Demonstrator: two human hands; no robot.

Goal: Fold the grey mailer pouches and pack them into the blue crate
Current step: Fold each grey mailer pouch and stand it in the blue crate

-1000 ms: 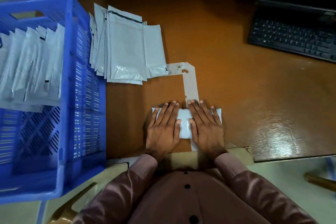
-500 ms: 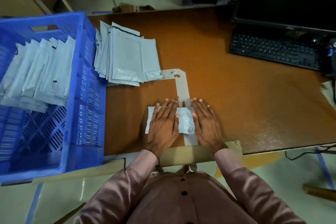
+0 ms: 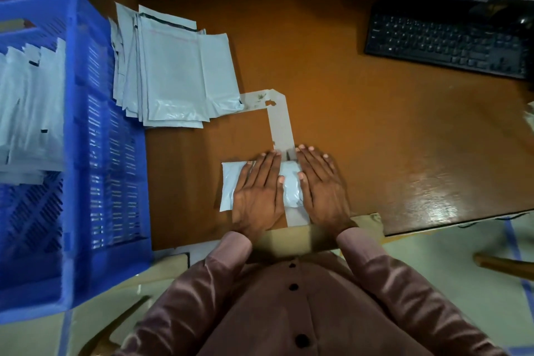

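Observation:
A folded grey mailer pouch lies on the brown table near its front edge. My left hand presses flat on its left half, fingers straight. My right hand lies flat at its right end, covering that edge. A stack of unfolded grey pouches sits farther back to the left. The blue crate stands at the table's left side, with several folded pouches leaning in a row inside it.
A grey L-shaped tape mark runs from the stack to my hands. A black keyboard and a monitor base sit at the back right. A cardboard strip covers the table's front edge.
The pouch is narrower on the right than a second ago: its right end has been folded in. My hands have stayed flat on it, and the camera has shifted.

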